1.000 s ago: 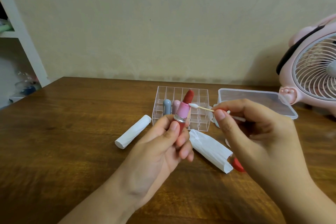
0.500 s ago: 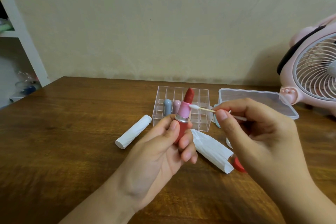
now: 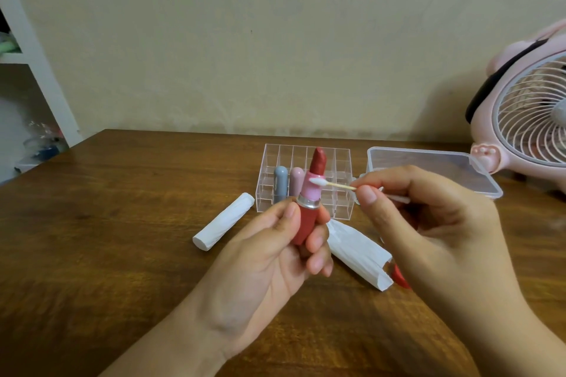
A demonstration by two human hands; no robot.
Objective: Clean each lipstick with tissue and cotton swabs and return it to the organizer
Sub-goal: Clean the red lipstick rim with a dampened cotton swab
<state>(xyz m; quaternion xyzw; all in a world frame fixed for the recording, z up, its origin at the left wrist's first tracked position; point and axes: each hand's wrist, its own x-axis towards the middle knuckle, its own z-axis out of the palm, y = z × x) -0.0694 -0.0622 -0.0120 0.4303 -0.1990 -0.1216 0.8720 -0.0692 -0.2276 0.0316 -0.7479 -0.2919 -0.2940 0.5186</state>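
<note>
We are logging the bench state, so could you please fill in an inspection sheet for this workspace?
Surface: wooden table.
Job's things: open lipstick held upright; swab tip on its pink collar; organizer holds two capped lipsticks; tissue and tissue roll lie flat.
Clutter: clear box, red cap.
Grippers: left hand grips lipstick; right hand pinches swab.
Cables: nothing seen.
Surroundings: pink fan, white shelf, wall.

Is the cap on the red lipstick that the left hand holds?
No: the red lipstick in the left hand has its bullet bare, and the cotton swab touches its pink collar.
</note>
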